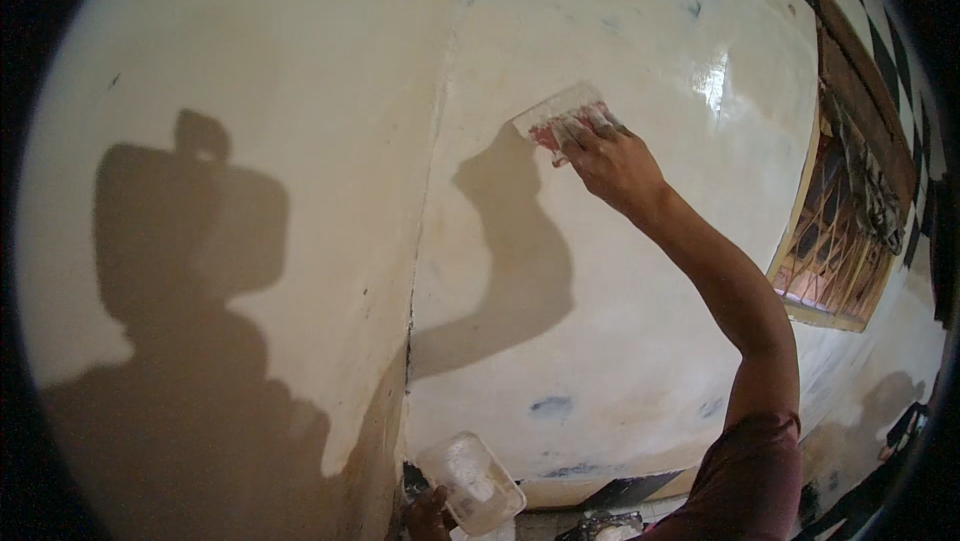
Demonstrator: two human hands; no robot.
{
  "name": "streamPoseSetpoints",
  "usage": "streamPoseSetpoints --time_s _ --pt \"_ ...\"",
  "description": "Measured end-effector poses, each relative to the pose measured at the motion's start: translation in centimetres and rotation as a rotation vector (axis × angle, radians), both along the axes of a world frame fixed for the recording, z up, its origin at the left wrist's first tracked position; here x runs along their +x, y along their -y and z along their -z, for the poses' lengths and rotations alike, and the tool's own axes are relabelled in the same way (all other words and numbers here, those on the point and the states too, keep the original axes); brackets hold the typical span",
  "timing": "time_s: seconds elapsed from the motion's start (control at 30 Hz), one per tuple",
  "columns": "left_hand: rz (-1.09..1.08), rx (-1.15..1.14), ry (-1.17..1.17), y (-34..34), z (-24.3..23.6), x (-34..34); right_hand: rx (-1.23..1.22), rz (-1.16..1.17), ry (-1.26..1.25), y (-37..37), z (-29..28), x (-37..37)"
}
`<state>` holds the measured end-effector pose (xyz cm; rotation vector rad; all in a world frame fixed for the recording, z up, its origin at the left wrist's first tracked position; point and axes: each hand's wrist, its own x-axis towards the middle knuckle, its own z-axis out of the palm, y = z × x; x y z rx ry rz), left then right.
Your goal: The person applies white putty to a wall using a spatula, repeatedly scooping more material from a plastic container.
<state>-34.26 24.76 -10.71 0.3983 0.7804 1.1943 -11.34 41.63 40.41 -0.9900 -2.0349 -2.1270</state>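
Note:
My right hand (610, 156) is raised against the cream plastered wall (640, 291), its fingers pressed on a flat, wide scraper (540, 116) with a pale blade and a red part smeared with white paste. The blade lies at the wall, right of a cracked vertical seam. Low at the bottom centre, my left hand (428, 513) grips a clear plastic container (485, 491) with white paste inside, held tilted below the scraper. My shadow falls across the wall on the left and beside the scraper.
At the right is a wooden-framed window (830, 291) with bars and a dark cloth (865, 181) hanging on it. Black-and-white checks (890, 31) edge the wall there. Along the bottom, a tiled floor (550, 526) and some dark clutter (610, 526) show.

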Motion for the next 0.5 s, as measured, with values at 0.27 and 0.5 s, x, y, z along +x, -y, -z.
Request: streamPoseSetpoints --time_s 0.27,0.5 --pt "0.018 0.010 -0.108 1.0 -3.2 -0.4 0.231 -0.131 -0.243 -0.8 -11.9 -5.3" --pt "0.010 0.118 -0.099 1.9 -0.1 -0.2 0.211 0.023 -0.258 -4.6 -14.8 -7.9"
